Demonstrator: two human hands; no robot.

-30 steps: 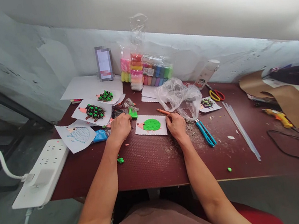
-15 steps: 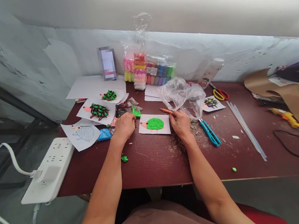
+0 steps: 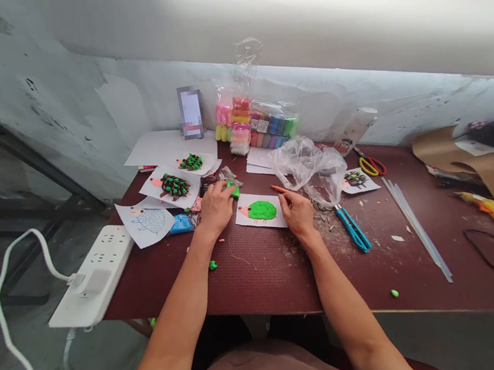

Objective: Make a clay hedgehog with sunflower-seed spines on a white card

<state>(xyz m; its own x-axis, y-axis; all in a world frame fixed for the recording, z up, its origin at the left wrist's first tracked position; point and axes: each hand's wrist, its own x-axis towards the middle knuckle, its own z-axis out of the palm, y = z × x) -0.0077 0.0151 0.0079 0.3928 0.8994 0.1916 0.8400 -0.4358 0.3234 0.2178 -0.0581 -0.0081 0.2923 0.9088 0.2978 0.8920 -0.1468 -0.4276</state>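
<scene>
In front of me lies a white card bearing a hedgehog (image 3: 261,210), with a green clay body, pink snout and drawn legs. My left hand (image 3: 217,210) is at the card's left, its fingertips closed on a lump of green clay (image 3: 234,193) by some clear wrapping. At the card's right edge, my right hand (image 3: 298,213) has its fingers curled round an orange pencil-like stick (image 3: 278,188) pointing up and left. Finished-looking hedgehog cards (image 3: 174,186) with dark seed-like spines and green bits lie at left, beside a blue-outlined hedgehog drawing (image 3: 148,222).
Packs of coloured clay (image 3: 260,124) and a phone (image 3: 191,113) stand at the wall. A crumpled plastic bag (image 3: 307,165), blue utility knife (image 3: 353,229), scissors (image 3: 371,166), glue sticks (image 3: 419,230) and yellow glue gun (image 3: 488,208) lie rightward. A power strip (image 3: 92,277) sits left.
My left hand has moved from beside the green clay onto it, its fingers reaching further forward. My right hand stays by the card with the orange stick. The whole view has shifted slightly.
</scene>
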